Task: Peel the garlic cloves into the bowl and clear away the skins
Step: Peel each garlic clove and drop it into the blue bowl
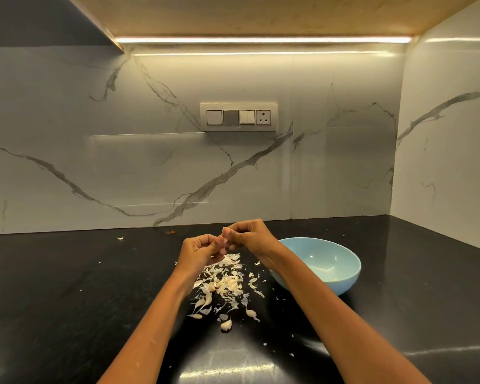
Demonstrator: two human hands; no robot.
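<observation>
Both hands are held up together above the shiny black stone counter (67,286), close to the back wall. A small pale garlic clove (225,240) is pinched between them. The left hand (203,249) has its fingers curled in, and the clove is gripped at its fingertips. The right hand (250,234) is curled too, and the top of the clove is pinched by its fingers and thumb. The two hands are touching at the clove. Right under the hands, and a little nearer the person, a messy pile of thin white papery garlic skins (225,284) is spread on the counter. A few whole unpeeled cloves (226,325) are mixed in at the near side of the pile. A round light blue bowl (344,275) is set just to the right of the pile, beside the right wrist. What is inside the bowl cannot be made out well. One small bit of skin (120,238) is lying far off to the left.
</observation>
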